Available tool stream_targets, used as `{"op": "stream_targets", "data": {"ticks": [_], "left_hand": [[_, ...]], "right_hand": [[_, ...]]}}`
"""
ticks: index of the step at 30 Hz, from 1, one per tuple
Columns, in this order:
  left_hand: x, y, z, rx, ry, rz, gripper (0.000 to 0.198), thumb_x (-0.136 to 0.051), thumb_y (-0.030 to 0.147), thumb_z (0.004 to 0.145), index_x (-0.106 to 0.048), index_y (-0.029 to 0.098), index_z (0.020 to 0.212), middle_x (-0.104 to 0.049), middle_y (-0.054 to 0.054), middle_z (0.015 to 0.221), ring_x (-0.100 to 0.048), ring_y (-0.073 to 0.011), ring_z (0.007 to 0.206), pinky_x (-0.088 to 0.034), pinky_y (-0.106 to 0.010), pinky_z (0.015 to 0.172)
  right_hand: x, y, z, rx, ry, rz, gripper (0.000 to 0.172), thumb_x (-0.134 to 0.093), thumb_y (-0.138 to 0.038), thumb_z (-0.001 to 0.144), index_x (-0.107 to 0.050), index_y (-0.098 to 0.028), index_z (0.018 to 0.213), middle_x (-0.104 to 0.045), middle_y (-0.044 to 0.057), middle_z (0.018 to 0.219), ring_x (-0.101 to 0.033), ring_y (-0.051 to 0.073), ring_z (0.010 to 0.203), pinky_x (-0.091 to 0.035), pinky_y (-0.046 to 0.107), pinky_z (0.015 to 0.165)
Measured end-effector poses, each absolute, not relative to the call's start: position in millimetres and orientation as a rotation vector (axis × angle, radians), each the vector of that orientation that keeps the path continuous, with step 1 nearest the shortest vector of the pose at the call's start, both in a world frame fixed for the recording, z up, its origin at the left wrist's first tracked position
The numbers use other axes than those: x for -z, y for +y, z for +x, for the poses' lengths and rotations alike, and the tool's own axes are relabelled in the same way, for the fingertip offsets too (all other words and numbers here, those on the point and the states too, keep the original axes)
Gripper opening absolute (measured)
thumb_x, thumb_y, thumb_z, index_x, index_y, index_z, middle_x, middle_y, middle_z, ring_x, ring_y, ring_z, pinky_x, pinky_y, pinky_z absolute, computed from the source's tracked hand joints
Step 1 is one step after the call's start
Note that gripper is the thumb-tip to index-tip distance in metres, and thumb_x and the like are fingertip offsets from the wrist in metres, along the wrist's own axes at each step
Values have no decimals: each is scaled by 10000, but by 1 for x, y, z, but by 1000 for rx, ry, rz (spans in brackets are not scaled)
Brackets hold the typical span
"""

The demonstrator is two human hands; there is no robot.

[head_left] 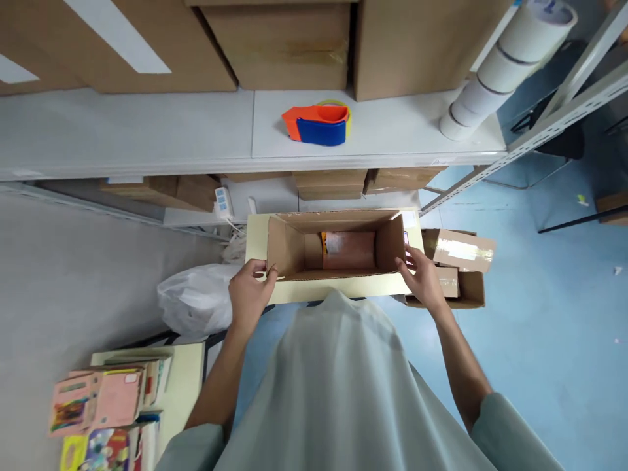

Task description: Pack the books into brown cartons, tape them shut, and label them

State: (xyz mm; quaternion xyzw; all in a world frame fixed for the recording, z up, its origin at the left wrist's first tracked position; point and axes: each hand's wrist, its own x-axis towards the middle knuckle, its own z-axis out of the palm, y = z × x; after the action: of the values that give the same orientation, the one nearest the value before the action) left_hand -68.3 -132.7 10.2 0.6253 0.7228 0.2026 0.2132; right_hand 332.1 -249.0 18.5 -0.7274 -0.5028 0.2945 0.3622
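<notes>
An open cardboard box (294, 245) with pale folded-out flaps sits in front of me, below the shelf edge. Inside lies a reddish-brown packet (349, 250) with something orange behind it. My left hand (249, 294) grips the box's left flap at the near corner, fingers curled over the edge. My right hand (422, 278) holds the box's right side, fingers bent against the right wall and flap.
A white shelf (147, 131) carries large cartons, an orange-and-blue tape dispenser (318, 123) and white rolls (495, 72). A smaller open carton (461, 275) stands to the right. A white plastic bag (193, 297) lies to the left. Colourful booklets (108, 399) are stacked at lower left.
</notes>
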Motion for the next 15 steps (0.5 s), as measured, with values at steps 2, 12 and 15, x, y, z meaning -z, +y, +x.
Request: {"op": "stream_targets", "data": {"ticks": [2, 12, 15], "left_hand": [[-10, -132, -71, -594, 2001, 1769, 190, -702, 436, 855, -704, 248, 880, -826, -48, 902, -806, -283, 879, -624, -409, 894], [-21, -131, -110, -866, 1817, 1698, 222, -685, 403, 918, -744, 235, 1050, -834, -53, 1004, -818, -239, 897, -662, -378, 900], [-27, -136, -111, -812, 1669, 1830, 224, -655, 392, 967, -752, 246, 1106, -829, -64, 1116, -810, -246, 994, -660, -386, 947]], "right_hand": [[-18, -245, 324, -742, -1305, -1873, 609, -543, -662, 1095, -720, -217, 1471, -750, 163, 1309, -806, 308, 1046, -724, 494, 922], [-23, -216, 256, -652, -1330, -1957, 687, -580, -781, 1037, -768, -187, 1328, -763, 195, 1290, -813, 330, 1013, -708, 422, 736], [-30, -177, 266, -568, -1372, -1980, 796, -628, -845, 974, -723, -187, 1411, -756, 193, 1296, -804, 312, 919, -677, 452, 767]]}}
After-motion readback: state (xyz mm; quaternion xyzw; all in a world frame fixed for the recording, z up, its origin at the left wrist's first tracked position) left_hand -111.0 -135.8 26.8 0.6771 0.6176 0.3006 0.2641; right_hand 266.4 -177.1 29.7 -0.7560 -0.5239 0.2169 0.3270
